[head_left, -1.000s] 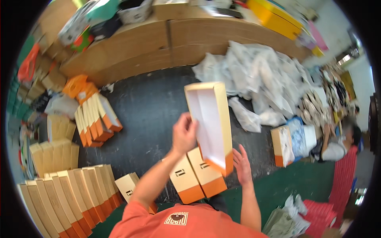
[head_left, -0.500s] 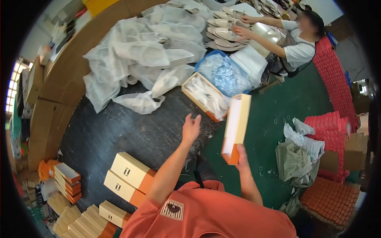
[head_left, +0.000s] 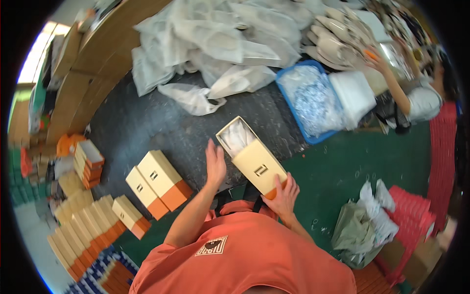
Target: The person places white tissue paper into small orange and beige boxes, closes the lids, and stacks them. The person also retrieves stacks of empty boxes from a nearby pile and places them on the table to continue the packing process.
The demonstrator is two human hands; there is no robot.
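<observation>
A cream-and-orange shoebox (head_left: 226, 145) lies on the dark table in front of me, tilted toward the left. Its lid (head_left: 252, 159) covers the near part, while white wrapping (head_left: 238, 136) shows in the uncovered far end. My right hand (head_left: 284, 197) is closed round the lid's orange near end. Fingers stretched and holding nothing, my left hand (head_left: 215, 164) is beside the shoebox's left side. Whether it touches the side is hard to see. Two lidded shoeboxes (head_left: 157, 177) lie side by side left of my left forearm.
Shoes in white bags (head_left: 210, 36) are heaped on the dark table (head_left: 147, 117) at the back. A blue tray (head_left: 306, 139) of crumpled plastic lies right of them. Across the table a co-worker's hand (head_left: 376, 60) is near pale shoes (head_left: 338, 44). More shoeboxes (head_left: 81, 230) stand lower left.
My right hand has brought the lid leftward and down over the shoebox. The shoebox is now nearer to me, away from the blue tray. My left hand has moved close to its side.
</observation>
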